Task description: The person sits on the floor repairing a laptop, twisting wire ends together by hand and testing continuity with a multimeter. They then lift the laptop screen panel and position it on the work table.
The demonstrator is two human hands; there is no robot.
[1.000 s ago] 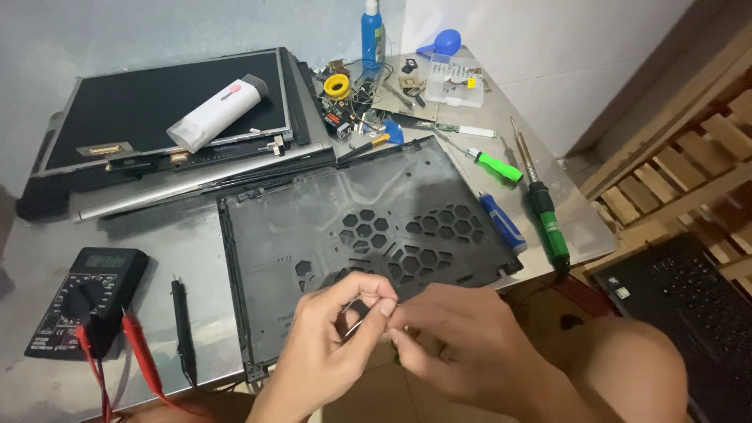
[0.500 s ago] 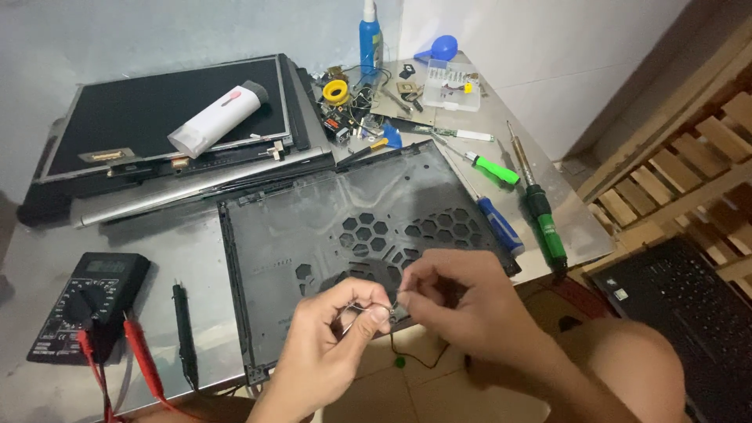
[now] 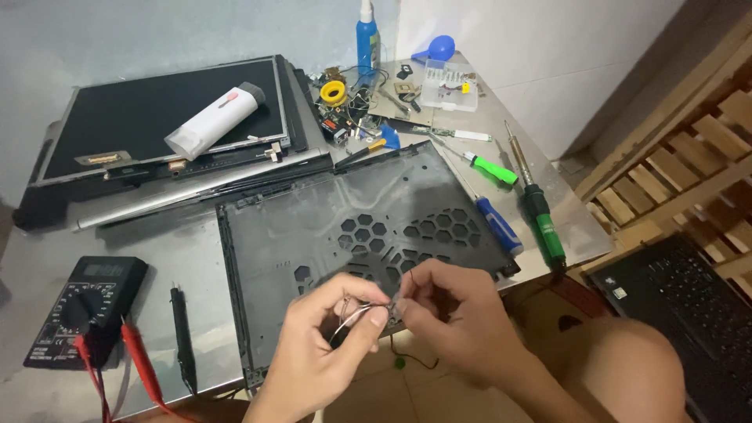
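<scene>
Thin grey wire bundle, a few slim strands with a small dark piece at the joint, sits pinched between both hands at the near table edge, 6 o'clock in frame. Left hand closed on it, thumb and fingertips clamping the strands; right hand closed too, fingertips meeting the left's at the wire's right end, so hands are together, touching. A fine dark lead with a small green bead hangs just below them. Directly behind, 12 o'clock of the hands, lies a flat black plastic laptop base cover with hexagonal vents. At 9 o'clock, black multimeter with red probes. At 2 o'clock, blue-handled screwdriver and green-handled soldering iron. Far at 11 o'clock, white tube on a dark screen panel.
</scene>
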